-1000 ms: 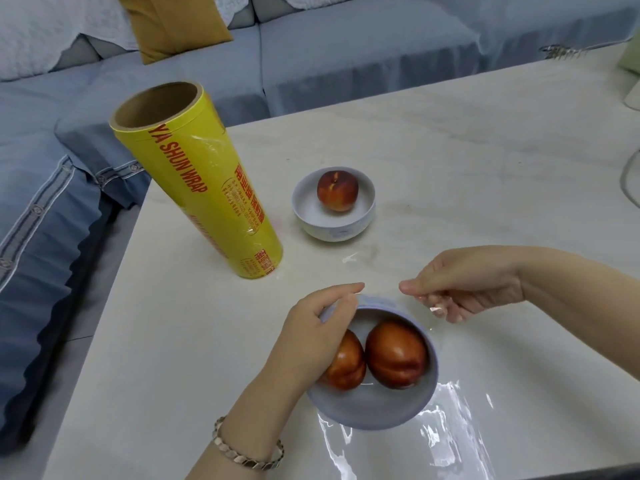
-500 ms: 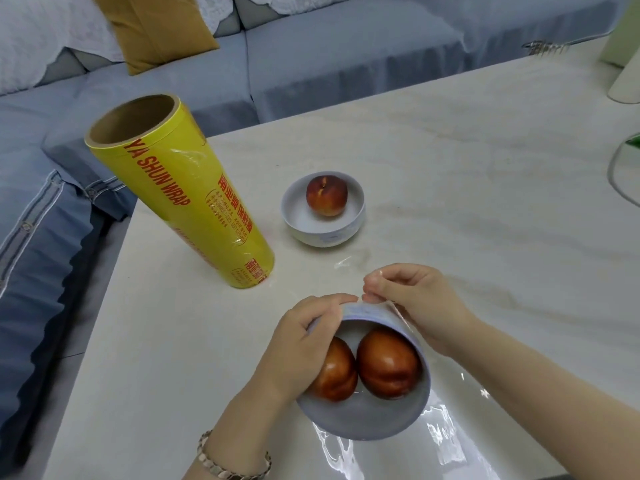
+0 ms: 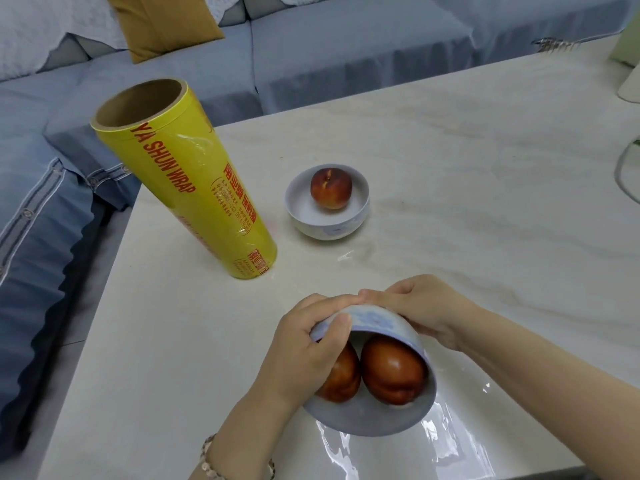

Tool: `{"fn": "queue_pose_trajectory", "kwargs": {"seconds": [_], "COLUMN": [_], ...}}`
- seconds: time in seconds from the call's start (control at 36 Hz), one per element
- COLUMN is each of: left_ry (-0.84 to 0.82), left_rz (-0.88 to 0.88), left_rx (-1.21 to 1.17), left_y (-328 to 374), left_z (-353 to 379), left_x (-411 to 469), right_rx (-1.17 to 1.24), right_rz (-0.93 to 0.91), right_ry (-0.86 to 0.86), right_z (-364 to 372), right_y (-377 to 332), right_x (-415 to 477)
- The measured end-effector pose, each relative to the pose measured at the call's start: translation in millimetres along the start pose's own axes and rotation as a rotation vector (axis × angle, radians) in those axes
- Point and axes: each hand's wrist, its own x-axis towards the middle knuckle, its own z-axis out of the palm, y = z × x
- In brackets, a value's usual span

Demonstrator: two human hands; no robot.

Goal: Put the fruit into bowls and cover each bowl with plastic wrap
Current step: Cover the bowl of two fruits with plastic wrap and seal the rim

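A white bowl (image 3: 367,415) near the table's front edge holds two red-brown peaches (image 3: 393,370) and is tilted toward me. My left hand (image 3: 304,351) grips its left rim, thumb across the opening. My right hand (image 3: 420,310) presses on the bowl's far outer wall, fingertips touching the left hand's. Clear plastic wrap (image 3: 446,441) lies glossy on the table under and in front of the bowl. A second white bowl (image 3: 327,223) with one peach (image 3: 331,188) stands upright further back. The yellow wrap roll (image 3: 187,188) stands on end at the left.
The marble table (image 3: 467,188) ends at the left beside a blue sofa (image 3: 52,209) with a mustard cushion (image 3: 162,22). A curved glass rim (image 3: 625,174) and pale objects sit at the right edge.
My right hand has moved left from beside the bowl onto its far wall, meeting my left hand. The bowl has tipped further toward me.
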Motion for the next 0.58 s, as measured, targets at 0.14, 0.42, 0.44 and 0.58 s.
{"fn": "queue_pose_trajectory", "kwargs": {"seconds": [0.14, 0.42, 0.44, 0.58], "left_ry": [-0.009, 0.026, 0.020, 0.031], "left_rz": [-0.009, -0.055, -0.042, -0.015], "left_rx": [0.046, -0.023, -0.012, 0.025], "left_y": [4, 6, 6, 6], "left_z": [2, 2, 3, 2], "left_x": [1, 2, 2, 2], "right_rx": [0.080, -0.165, -0.242, -0.297], "right_rz": [-0.065, -0.673, -0.655, -0.556], "right_ry": [0.050, 0.104, 0.069, -0.092], "right_z": [-14, -20, -16, -3], "right_y": [5, 0, 4, 9], "right_x": [2, -58, -57, -44]}}
